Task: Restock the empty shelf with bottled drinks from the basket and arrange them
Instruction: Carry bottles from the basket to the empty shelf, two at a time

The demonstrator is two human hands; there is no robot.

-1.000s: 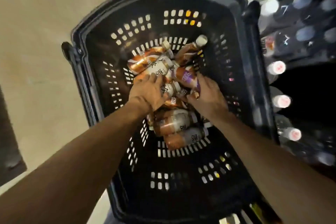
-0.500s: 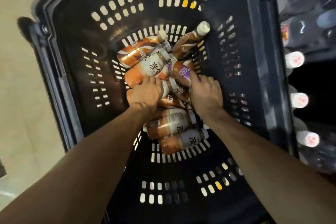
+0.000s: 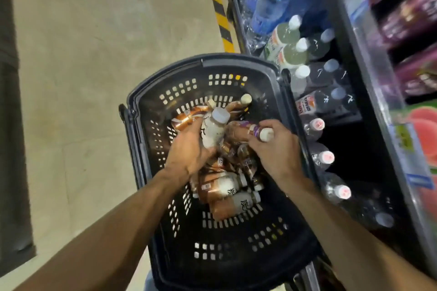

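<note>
1. The left hand (image 3: 189, 149) curls its fingers round a white-capped bottle (image 3: 212, 129), lifted above the pile of bottles (image 3: 227, 194) in the black basket (image 3: 165, 92).
2. The right hand (image 3: 274, 149) grips a purple-labelled bottle (image 3: 248, 131) near its cap.
3. The shelf (image 3: 340, 139) at right holds water bottles (image 3: 319, 125).

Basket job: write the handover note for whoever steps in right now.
Left hand: grips a white-labelled bottle, cap up, above the pile.
Right hand: fingers curled round a purple-labelled bottle near its cap.
Basket: on the floor beside the shelf, with more brown bottles lying inside.
Done: two bottles picked up.
Left: place both in the dark gap on the shelf, fetch the rest, arrange them.
</note>
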